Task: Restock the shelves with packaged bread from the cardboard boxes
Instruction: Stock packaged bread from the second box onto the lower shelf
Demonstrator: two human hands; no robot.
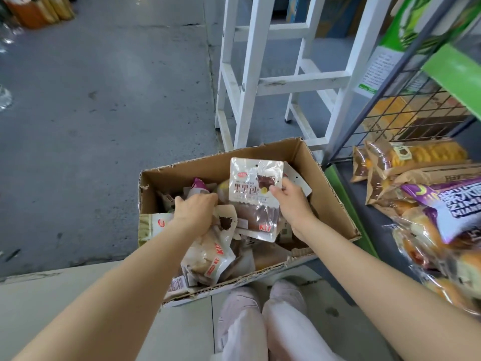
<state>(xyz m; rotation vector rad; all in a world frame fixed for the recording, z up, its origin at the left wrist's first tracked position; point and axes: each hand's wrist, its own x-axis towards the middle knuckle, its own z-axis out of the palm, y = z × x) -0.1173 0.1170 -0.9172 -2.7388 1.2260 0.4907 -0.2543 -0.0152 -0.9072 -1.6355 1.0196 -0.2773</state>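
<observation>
An open cardboard box sits on the floor in front of my feet, holding several bread packets. My right hand grips a clear-and-white packet of dark bread by its right edge and holds it upright over the box. My left hand reaches down into the box's left half, fingers curled onto packets there; what exactly it holds is hidden. The low shelf at right carries bagged bread, among them a purple-labelled bag.
A white step stool stands just behind the box. A wire-grid shelf side with a green edge rises at the right. Bottles line the far left of the grey concrete floor. My white-trousered legs are below the box.
</observation>
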